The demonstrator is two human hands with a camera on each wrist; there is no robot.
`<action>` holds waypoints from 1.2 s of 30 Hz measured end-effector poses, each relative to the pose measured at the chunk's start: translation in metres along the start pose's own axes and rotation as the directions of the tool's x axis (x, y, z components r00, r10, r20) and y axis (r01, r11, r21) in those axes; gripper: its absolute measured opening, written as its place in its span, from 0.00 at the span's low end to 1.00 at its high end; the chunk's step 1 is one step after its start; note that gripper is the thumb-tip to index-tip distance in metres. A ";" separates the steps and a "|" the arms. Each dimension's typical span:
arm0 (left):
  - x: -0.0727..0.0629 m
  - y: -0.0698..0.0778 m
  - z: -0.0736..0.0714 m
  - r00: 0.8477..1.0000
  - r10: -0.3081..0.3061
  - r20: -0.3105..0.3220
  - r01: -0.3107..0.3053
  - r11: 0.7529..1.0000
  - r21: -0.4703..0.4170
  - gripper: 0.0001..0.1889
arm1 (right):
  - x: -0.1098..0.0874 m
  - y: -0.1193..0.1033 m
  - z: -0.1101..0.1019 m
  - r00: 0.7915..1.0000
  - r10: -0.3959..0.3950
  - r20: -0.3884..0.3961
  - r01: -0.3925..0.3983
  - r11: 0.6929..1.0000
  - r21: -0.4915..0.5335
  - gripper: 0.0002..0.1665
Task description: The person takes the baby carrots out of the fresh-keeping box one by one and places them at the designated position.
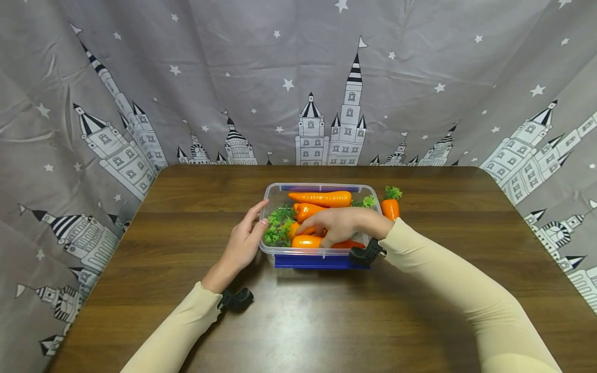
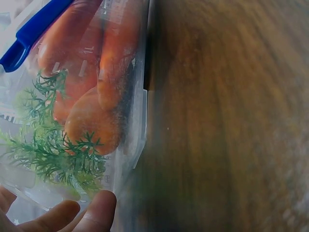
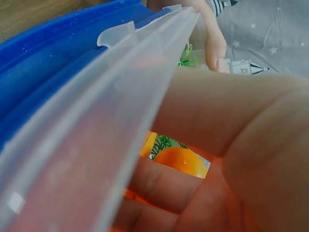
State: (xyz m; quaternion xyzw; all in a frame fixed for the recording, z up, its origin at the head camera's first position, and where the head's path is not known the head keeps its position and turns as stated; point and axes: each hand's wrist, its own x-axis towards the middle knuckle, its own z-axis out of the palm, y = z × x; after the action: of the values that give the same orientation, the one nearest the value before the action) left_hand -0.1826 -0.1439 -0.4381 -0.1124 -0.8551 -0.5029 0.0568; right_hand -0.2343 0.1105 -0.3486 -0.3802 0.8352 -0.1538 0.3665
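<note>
A clear plastic food container [image 1: 291, 250] with blue clip flaps holds several orange carrots with leafy green tops. My right hand [image 1: 338, 221] reaches down inside it, with thumb and fingers bent about the front carrot [image 1: 306, 242]. In the right wrist view, a rounded orange carrot end [image 3: 181, 162] shows between thumb and fingers; the fingertips are hidden. My left hand [image 1: 244, 235] rests at the container's left end, fingers fairly straight. Its fingertips [image 2: 102, 203] lie near the container's end wall in the left wrist view. A long carrot [image 1: 322, 198] lies along the container's far side.
One more carrot [image 1: 390, 209] with a green top lies on the wooden table [image 1: 196, 207], just right of the container. Behind the table hangs a grey curtain [image 1: 261, 62] printed with castles and stars. Both wrists wear black camera mounts.
</note>
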 end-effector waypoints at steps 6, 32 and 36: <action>0.001 0.001 0.001 1.000 0.006 -0.003 -0.006 1.000 0.013 0.25 | -0.003 0.007 0.000 1.000 -0.019 -0.019 0.020 0.998 0.057 0.38; 0.000 0.001 0.000 1.000 0.006 0.001 -0.006 1.000 0.020 0.26 | -0.045 0.047 -0.015 0.947 0.032 -0.319 0.156 0.822 0.548 0.42; 0.000 0.001 0.000 1.000 0.003 -0.001 -0.003 1.000 0.015 0.26 | -0.055 0.054 -0.016 0.931 0.064 -0.360 0.181 0.773 0.608 0.41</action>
State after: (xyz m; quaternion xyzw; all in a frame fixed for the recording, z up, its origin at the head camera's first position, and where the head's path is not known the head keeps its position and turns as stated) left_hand -0.1824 -0.1438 -0.4374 -0.1130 -0.8588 -0.4963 0.0587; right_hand -0.2498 0.1867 -0.3396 -0.2267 0.7748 -0.5033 0.3081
